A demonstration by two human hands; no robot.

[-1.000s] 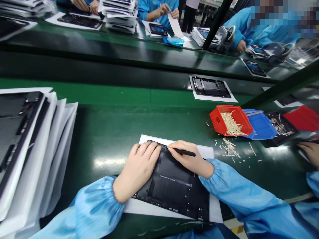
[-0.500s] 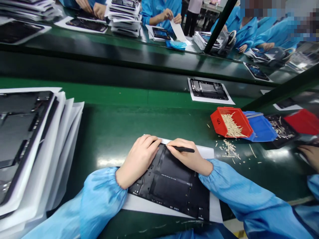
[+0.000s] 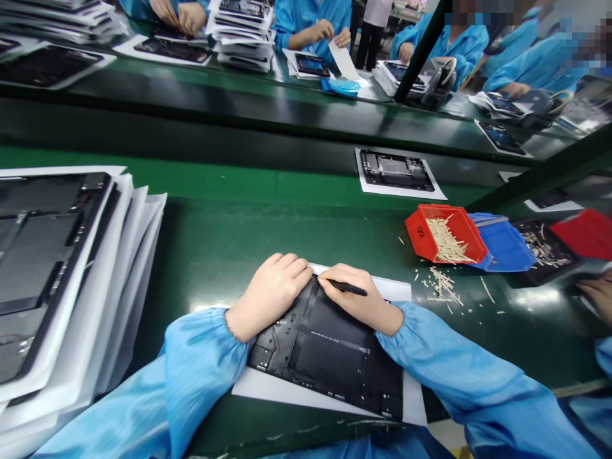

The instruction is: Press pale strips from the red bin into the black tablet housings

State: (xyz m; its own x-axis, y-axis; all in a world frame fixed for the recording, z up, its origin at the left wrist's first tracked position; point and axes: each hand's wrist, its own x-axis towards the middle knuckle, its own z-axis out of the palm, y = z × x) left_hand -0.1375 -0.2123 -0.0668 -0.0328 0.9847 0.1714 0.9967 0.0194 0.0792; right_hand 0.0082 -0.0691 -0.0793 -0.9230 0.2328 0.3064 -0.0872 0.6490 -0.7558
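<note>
A black tablet back shell (image 3: 329, 347) lies on a white sheet (image 3: 406, 401) on the green bench right in front of me. My left hand (image 3: 270, 293) rests at the shell's far left corner with its fingers curled down onto the edge. My right hand (image 3: 356, 303) is closed on a thin black tool (image 3: 347, 288), its tip pointing left at the shell's top edge, close to my left fingertips. Both wrists lie over the shell and hide its upper part.
A stack of shells on white sheets (image 3: 57, 268) fills the left. A red bin of pale sticks (image 3: 444, 233), a blue bin (image 3: 507, 245) and spilled sticks (image 3: 442, 284) sit right. Another shell (image 3: 394, 171) lies on the belt beyond. People in blue work across the line.
My left hand has slid up and left off the shell's face to its far corner, uncovering the shell's left part. The right hand and tool have barely shifted.
</note>
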